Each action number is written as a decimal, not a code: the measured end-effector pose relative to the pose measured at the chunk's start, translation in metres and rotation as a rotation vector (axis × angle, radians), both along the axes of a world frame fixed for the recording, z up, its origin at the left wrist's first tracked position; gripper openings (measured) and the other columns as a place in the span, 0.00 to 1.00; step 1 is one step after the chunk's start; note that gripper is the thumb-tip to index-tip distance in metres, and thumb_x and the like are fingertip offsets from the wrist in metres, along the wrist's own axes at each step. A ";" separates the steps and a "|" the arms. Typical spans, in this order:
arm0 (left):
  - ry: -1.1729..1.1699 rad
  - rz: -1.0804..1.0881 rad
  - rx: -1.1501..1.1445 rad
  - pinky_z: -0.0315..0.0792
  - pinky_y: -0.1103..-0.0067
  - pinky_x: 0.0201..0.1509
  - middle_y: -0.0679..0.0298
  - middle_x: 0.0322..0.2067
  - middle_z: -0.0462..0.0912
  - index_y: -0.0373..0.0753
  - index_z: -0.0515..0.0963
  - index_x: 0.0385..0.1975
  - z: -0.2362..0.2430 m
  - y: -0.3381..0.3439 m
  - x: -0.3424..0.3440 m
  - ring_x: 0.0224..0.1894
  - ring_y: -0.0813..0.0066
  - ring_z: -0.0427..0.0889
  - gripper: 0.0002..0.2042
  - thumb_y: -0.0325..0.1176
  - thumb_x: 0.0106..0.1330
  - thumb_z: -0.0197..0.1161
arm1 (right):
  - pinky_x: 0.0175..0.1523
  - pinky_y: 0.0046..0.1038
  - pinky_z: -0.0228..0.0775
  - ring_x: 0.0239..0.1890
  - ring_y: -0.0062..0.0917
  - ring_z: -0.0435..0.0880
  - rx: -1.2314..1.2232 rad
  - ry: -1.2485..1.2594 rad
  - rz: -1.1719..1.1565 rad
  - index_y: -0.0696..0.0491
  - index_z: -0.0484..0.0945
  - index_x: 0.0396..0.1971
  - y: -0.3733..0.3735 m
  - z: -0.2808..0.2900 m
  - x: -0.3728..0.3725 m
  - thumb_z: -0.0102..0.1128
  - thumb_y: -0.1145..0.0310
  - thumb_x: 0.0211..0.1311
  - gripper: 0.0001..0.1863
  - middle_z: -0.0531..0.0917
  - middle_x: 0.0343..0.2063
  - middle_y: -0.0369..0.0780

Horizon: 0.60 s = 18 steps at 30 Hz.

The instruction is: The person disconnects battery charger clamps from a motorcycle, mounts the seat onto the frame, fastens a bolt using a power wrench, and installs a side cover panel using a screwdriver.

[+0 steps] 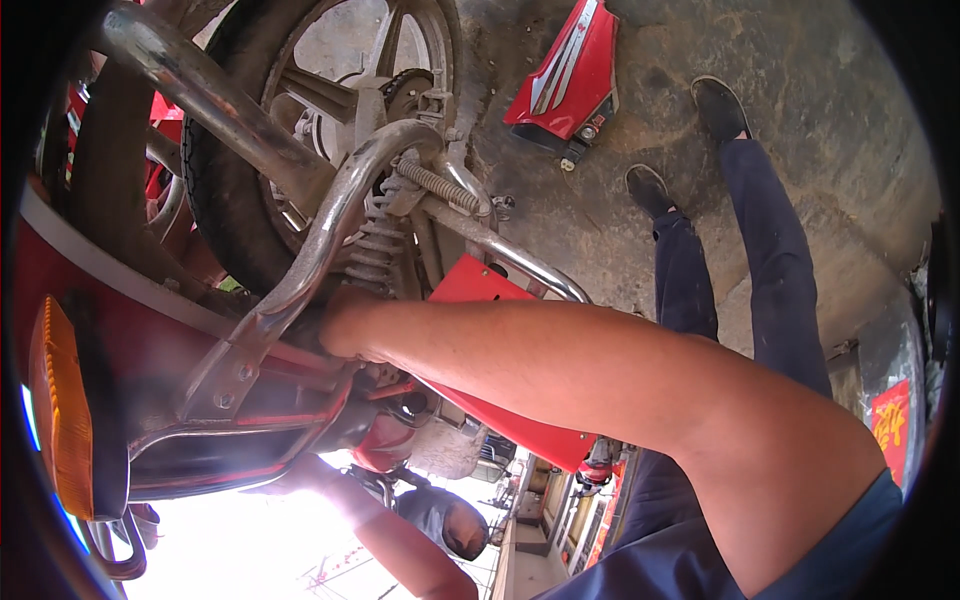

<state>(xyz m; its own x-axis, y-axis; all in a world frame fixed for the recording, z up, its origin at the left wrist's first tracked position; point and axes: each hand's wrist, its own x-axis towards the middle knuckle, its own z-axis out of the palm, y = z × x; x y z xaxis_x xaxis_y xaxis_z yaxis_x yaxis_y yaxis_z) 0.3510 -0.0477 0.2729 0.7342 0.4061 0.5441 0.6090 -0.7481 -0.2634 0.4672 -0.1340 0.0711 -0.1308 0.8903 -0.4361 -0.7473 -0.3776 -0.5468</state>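
Observation:
My right hand (345, 325) reaches in beside the motorcycle's coil spring shock (370, 245), behind the chrome grab rail (325, 220); its fingers are hidden. My left hand (300, 475) is at the lower edge of the dark red rear body panel (270, 440), washed out by glare, so its grip is unclear. An orange reflector lens (60, 410) sits on the bike at the left. A red plate (465, 280) shows behind my right forearm.
The rear wheel (220, 130) and a silver exhaust pipe (190, 90) are at the top left. A red fairing piece (560, 75) lies on the concrete floor (840, 120), near my dark-shoed feet. A red paper sign (890, 425) is at the right edge.

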 end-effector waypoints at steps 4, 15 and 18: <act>0.004 -0.011 0.022 0.76 0.58 0.50 0.46 0.50 0.76 0.29 0.72 0.59 0.008 0.003 0.000 0.51 0.45 0.79 0.23 0.41 0.73 0.62 | 0.31 0.40 0.80 0.33 0.43 0.89 -0.207 0.457 -0.151 0.62 0.85 0.46 -0.009 0.017 0.009 0.59 0.80 0.60 0.14 0.88 0.37 0.52; 0.006 -0.018 0.027 0.76 0.58 0.51 0.46 0.50 0.76 0.29 0.72 0.58 0.008 0.004 0.002 0.51 0.45 0.79 0.23 0.42 0.74 0.62 | 0.19 0.32 0.68 0.16 0.31 0.80 -0.182 0.623 -0.143 0.62 0.85 0.30 -0.020 0.014 0.019 0.60 0.78 0.59 0.06 0.83 0.19 0.46; 0.006 -0.017 0.025 0.76 0.58 0.51 0.46 0.50 0.76 0.29 0.72 0.58 0.004 0.004 0.002 0.51 0.45 0.79 0.23 0.42 0.74 0.62 | 0.23 0.41 0.77 0.25 0.39 0.88 -0.038 0.417 -0.039 0.62 0.87 0.36 -0.021 0.002 0.022 0.59 0.79 0.63 0.08 0.87 0.30 0.51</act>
